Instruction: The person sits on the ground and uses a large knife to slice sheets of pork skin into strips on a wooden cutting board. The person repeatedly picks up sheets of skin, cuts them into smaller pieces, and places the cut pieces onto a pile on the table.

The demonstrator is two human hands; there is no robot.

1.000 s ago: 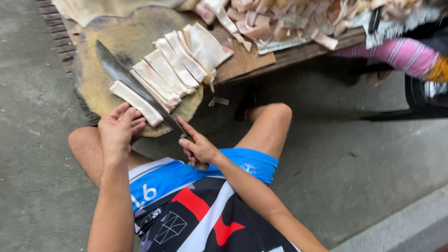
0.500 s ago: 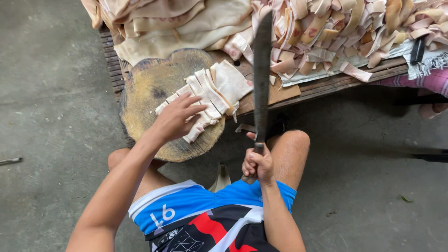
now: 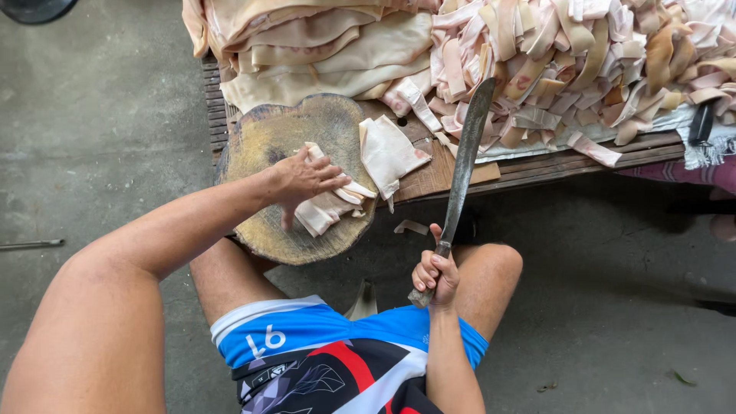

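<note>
My left hand point(image 3: 303, 180) presses down on a bunch of pale cut strips point(image 3: 331, 207) lying on a round wooden chopping block point(image 3: 264, 146). A larger pale flat piece point(image 3: 389, 152) rests at the block's right edge. My right hand point(image 3: 435, 274) grips the handle of a long dark machete point(image 3: 464, 161), whose blade points up and away, raised beside the block and clear of it. I sit low with my knees on either side of the block.
A low wooden slatted platform point(image 3: 537, 165) behind the block carries stacked large pale sheets point(image 3: 322, 46) on the left and a heap of cut strips point(image 3: 583, 61) on the right. One scrap point(image 3: 412, 227) lies on the concrete floor. A thin metal rod point(image 3: 31, 244) lies far left.
The machete came off the block and swung upright at my right side. My left hand moved onto the strips and gathered them into a bunch toward the block's right part.
</note>
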